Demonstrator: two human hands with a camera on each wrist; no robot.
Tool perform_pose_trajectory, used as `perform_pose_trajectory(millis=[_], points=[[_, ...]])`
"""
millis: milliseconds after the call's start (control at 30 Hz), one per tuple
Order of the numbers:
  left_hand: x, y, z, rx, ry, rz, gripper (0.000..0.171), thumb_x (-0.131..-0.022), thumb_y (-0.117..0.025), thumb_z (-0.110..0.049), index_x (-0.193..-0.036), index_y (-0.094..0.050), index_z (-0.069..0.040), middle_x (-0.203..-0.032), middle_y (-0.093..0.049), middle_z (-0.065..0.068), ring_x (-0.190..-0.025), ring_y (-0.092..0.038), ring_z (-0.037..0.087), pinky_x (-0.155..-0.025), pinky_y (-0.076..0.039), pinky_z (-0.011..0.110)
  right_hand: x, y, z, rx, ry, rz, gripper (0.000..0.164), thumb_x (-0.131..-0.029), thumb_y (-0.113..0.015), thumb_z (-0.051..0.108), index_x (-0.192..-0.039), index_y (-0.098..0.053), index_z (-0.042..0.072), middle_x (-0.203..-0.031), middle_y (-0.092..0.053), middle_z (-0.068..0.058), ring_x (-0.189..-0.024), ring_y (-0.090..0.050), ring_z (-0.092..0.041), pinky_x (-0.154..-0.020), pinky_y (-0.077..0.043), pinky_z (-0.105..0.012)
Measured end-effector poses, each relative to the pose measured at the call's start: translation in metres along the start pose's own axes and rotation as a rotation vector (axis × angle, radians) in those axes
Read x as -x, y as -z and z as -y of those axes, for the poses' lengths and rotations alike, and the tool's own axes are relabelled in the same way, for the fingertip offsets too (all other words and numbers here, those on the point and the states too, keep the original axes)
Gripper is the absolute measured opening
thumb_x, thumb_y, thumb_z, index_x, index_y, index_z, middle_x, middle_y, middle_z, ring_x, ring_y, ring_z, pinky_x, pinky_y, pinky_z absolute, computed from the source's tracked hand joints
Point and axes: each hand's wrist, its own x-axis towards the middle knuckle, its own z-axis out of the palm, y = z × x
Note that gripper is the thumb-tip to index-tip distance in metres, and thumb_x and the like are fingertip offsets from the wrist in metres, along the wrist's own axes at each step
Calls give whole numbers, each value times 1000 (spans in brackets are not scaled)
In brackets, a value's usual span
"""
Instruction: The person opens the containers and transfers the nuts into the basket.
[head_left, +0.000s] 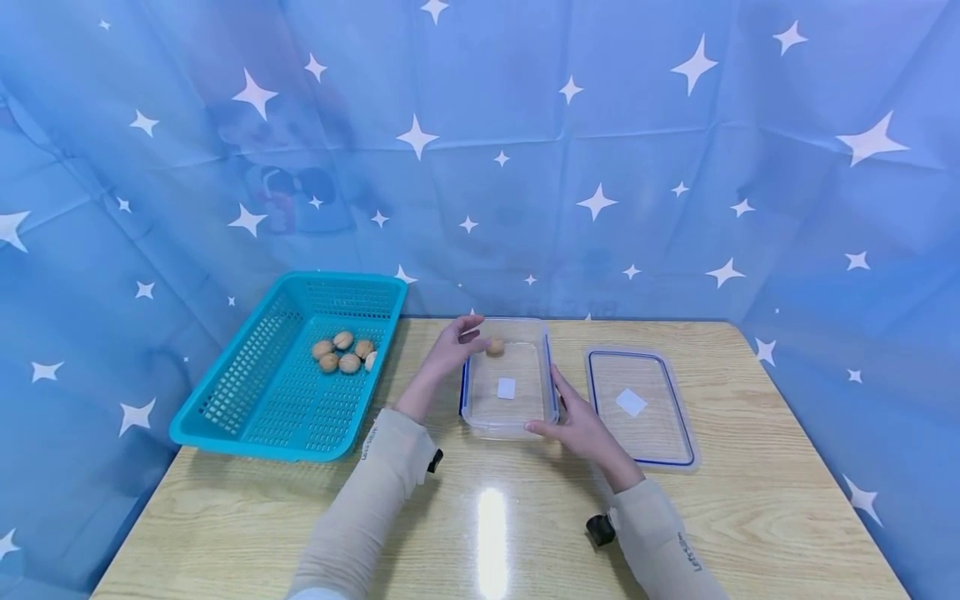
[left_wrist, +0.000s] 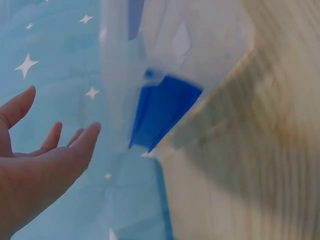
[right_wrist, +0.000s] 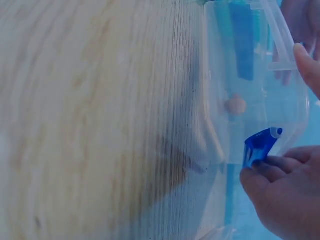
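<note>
A clear plastic food container [head_left: 517, 408] with blue side latches stands lidless on the table, a white label in its middle. One walnut [head_left: 495, 347] lies inside, toward the far left corner; the right wrist view shows this walnut [right_wrist: 235, 104] through the wall. My right hand [head_left: 576, 423] grips the container's right side, thumb at the near rim and fingers along a blue latch [right_wrist: 260, 145]. Over the far left edge is my left hand [head_left: 455, 346], fingers loosely spread and holding nothing. In the left wrist view the left hand [left_wrist: 50, 160] appears beside the container wall.
To the left, a turquoise basket [head_left: 292, 442] holds several walnuts [head_left: 349, 363]. The clear lid [head_left: 652, 433] with a blue seal lies flat right of the container, near my right forearm. A blue star-patterned cloth [head_left: 525, 167] hangs behind the wooden table [head_left: 765, 467].
</note>
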Motion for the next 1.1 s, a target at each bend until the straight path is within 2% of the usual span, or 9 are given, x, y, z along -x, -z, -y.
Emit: perform_pose_trajectory(millis=[133, 300, 467, 700, 800, 933, 1033, 1100], points=[[-3, -11, 4, -6, 35, -3, 66, -95, -68, -26, -151, -40, -6, -160, -35, 17, -149, -33, 37, -121, -33, 48, -1, 0, -1, 9, -2, -3, 107, -88, -76, 35, -162, -1, 15, -168, -2, -19, -150, -19, -47, -121, -21, -61], [-4, -24, -1, 33, 109, 19, 73, -93, -68, -33, -154, -34, -10, -163, -27, 18, -152, -23, 38, -124, -24, 53, -1, 0, -1, 10, 6, -6, 108, -87, -77, 36, -162, -1, 14, -168, -3, -19, -150, -19, -47, -121, -21, -63], [-7, -37, 0, 53, 193, 57, 87, -93, -67, -40, -160, -18, -14, -162, -25, 22, -150, -27, 40, -123, -23, 58, 1, 0, 0, 7, 10, -5, 107, -88, -76, 35, -162, -1, 14, -168, -2, -19, -150, -18, -48, -120, -22, -64], [-19, -50, 12, 1, 261, -11, 94, -91, -70, -42, -161, -13, -14, -167, -14, 15, -154, -16, 38, -125, -16, 57, 2, 1, 1, 9, 12, -7, 106, -89, -75, 34, -162, -1, 15, -168, -3, -19, -150, -18, -48, -120, -23, -65], [-25, -56, 14, -32, 264, -34, 92, -92, -69, -40, -161, -15, -13, -168, -12, 14, -154, -16, 37, -126, -17, 54, 2, 2, 0, 5, 18, -10, 105, -90, -75, 32, -162, -1, 14, -168, -2, -19, -150, -19, -48, -119, -24, -64], [-29, -63, 20, -70, 253, -52, 87, -93, -67, -38, -159, -19, -8, -166, -16, 17, -153, -21, 37, -125, -21, 52, 1, 1, 0, 6, 19, -5, 104, -90, -74, 31, -162, -1, 14, -168, -2, -19, -149, -20, -49, -119, -25, -65], [-30, -68, 25, -87, 236, -27, 81, -95, -66, -34, -158, -24, -5, -164, -24, 18, -150, -27, 36, -124, -26, 50, 0, 0, 0, 15, 23, -6, 104, -90, -75, 32, -162, -2, 14, -168, -4, -19, -149, -21, -48, -119, -27, -64], [-31, -69, 28, -85, 205, 12, 75, -96, -65, -30, -156, -28, -4, -162, -31, 19, -149, -32, 36, -123, -29, 49, 1, 0, 1, 18, 26, -10, 104, -89, -75, 32, -162, -2, 14, -168, -5, -19, -149, -22, -48, -119, -26, -63]])
